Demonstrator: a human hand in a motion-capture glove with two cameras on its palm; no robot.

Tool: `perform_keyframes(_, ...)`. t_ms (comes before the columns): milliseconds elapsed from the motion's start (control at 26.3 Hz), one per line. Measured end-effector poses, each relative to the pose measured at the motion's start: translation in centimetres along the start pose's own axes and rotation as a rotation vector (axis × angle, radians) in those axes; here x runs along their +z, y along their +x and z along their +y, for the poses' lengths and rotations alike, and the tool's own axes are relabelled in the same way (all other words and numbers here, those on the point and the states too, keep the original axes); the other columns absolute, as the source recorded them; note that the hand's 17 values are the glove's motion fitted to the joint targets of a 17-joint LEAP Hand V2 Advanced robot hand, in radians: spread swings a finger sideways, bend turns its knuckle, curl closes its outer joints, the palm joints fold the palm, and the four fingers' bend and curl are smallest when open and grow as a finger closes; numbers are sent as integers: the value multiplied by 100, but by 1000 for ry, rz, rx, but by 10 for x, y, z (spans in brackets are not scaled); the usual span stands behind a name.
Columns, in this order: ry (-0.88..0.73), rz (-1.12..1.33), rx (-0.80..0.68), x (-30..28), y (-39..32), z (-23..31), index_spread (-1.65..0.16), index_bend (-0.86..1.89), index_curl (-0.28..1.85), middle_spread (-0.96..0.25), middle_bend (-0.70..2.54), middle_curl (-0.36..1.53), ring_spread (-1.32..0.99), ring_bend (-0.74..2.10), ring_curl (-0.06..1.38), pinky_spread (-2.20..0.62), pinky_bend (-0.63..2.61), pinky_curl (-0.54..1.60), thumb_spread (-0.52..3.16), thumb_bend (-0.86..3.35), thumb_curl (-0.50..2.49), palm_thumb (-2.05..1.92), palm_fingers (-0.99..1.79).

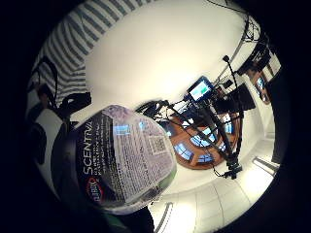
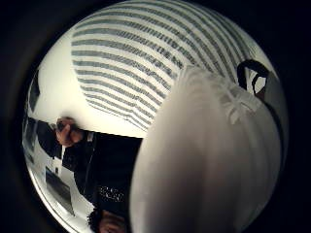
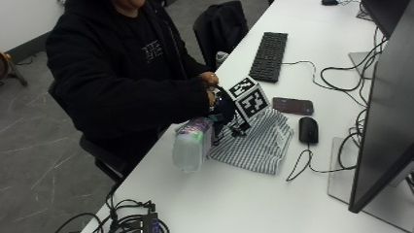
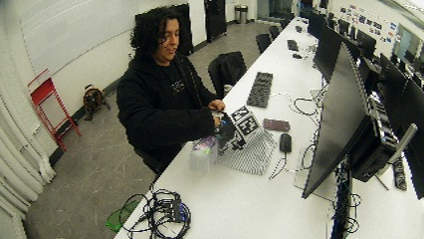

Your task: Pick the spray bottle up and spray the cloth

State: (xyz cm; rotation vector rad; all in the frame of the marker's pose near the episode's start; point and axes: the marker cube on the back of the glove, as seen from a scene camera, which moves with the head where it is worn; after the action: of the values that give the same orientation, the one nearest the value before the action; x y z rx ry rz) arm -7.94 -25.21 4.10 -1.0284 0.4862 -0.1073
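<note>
the gloved right hand (image 3: 222, 108) hangs over the striped cloth's (image 3: 255, 143) near edge, fingers curled around the spray bottle's top; the spray bottle (image 3: 192, 143) tilts just beside the cloth. its trigger is hidden.

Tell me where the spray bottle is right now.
In the outside view the spray bottle is at the table's near edge, beside the striped cloth, with the gloved right hand over its top.
</note>
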Motion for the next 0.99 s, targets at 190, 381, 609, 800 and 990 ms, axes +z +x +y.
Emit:
perform_keyframes(190, 6, 5, -1, 0, 0, -2, -29, 24, 52, -22, 51, 52, -23, 74, 47, -32, 44, 38, 41, -4, 72, 91, 137)
perform_keyframes(381, 123, -85, -63, -21, 0, 14, -29, 24, 52, -22, 51, 52, -23, 74, 46, -32, 43, 38, 41, -4, 73, 91, 137)
perform_keyframes(609, 412, -282, -260, -78, 1, 53, -29, 23, 53, -22, 51, 52, -23, 73, 46, -32, 43, 38, 40, -4, 73, 91, 137)
perform_keyframes(800, 693, -546, -496, -132, -3, 74, -29, 23, 53, -22, 50, 52, -22, 73, 47, -32, 43, 38, 40, -4, 74, 91, 137)
perform_keyframes(990, 944, -911, -716, -170, -13, 74, -29, 23, 53, -22, 50, 52, -22, 73, 46, -32, 42, 38, 40, -4, 74, 91, 136)
